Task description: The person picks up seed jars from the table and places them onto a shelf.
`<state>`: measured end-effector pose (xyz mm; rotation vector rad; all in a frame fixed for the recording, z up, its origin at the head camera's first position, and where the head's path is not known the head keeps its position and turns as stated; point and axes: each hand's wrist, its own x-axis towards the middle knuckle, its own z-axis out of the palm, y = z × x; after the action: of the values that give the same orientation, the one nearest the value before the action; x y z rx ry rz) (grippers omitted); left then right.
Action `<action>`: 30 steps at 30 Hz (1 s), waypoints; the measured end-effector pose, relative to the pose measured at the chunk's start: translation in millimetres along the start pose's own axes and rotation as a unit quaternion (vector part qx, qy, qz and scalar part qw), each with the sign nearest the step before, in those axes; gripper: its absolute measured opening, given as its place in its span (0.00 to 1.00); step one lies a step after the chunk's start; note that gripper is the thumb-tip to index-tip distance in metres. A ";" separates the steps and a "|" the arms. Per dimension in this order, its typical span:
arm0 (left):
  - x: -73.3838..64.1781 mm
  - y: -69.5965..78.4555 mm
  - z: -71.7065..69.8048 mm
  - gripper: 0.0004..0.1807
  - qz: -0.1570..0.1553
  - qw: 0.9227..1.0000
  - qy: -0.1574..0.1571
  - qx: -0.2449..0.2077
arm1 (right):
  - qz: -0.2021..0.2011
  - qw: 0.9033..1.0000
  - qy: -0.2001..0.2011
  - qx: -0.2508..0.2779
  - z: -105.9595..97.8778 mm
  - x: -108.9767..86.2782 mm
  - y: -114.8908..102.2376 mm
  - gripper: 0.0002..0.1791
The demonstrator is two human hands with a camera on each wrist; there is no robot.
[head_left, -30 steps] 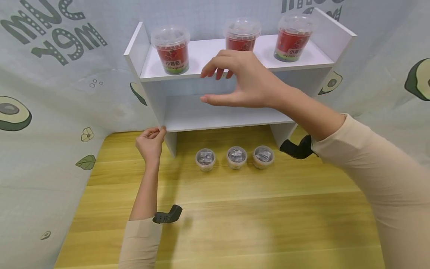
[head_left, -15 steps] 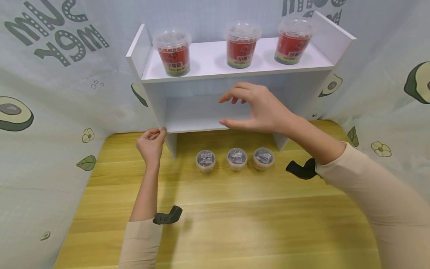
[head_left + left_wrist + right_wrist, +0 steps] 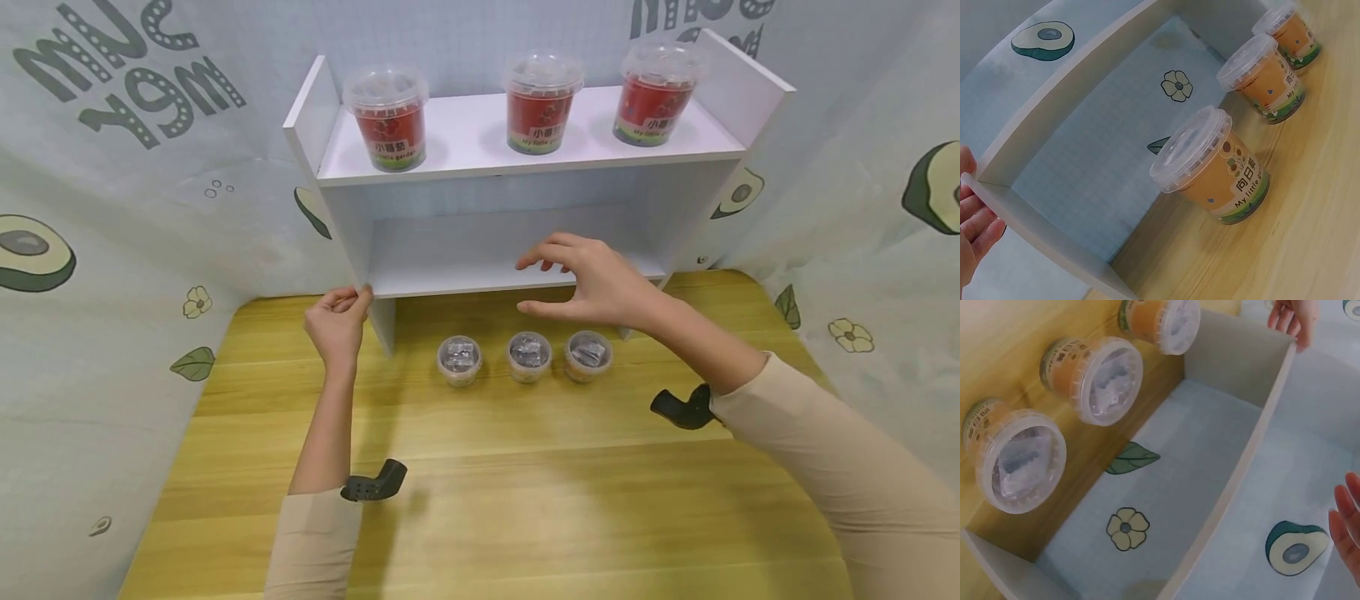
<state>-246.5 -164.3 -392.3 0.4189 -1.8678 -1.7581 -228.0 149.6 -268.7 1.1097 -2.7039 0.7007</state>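
Observation:
A white two-tier shelf (image 3: 450,250) stands on a wooden table. My left hand (image 3: 336,325) pinches the front edge of its left side panel, at the height of the lower board; the left wrist view shows fingers (image 3: 979,228) on the panel's outer face. My right hand (image 3: 603,283) is in the air in front of the lower board, thumb and fingers spread apart with nothing between them. Below it, lidded plastic cups with orange labels stand in a row on the table: a left cup (image 3: 460,360), a middle cup (image 3: 529,357) and a right cup (image 3: 588,356).
On the top board stand lidded cups with red labels: a left one (image 3: 390,125), a middle one (image 3: 542,108) and a right one (image 3: 654,100). A printed cloth (image 3: 135,233) with avocados hangs behind and beside the shelf. The wooden table (image 3: 525,500) stretches toward me.
My right hand has moved down and slightly right, from in front of the top board's middle cup to in front of the lower board. My left hand stays on the side panel.

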 end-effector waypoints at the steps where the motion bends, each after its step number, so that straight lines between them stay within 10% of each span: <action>1: -0.1 0.2 0.1 0.14 0.001 1.000 0.000 0.000 | 0.001 1.000 -0.001 0.002 0.9 -0.8 1.1 0.23; 21: 0.0 1.5 -0.6 0.14 -0.001 1.000 -0.012 -0.002 | 0.131 0.987 -0.089 -0.026 43.0 -44.5 59.4 0.29; 30: -12.4 25.5 -2.7 0.10 -0.003 1.000 -0.016 -0.008 | 0.144 0.984 -0.102 -0.036 59.0 -62.6 77.9 0.29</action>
<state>-231.5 -156.9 -369.3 0.3938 -1.8743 -1.7936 -234.0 209.8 -367.8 0.8229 -3.0769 0.5458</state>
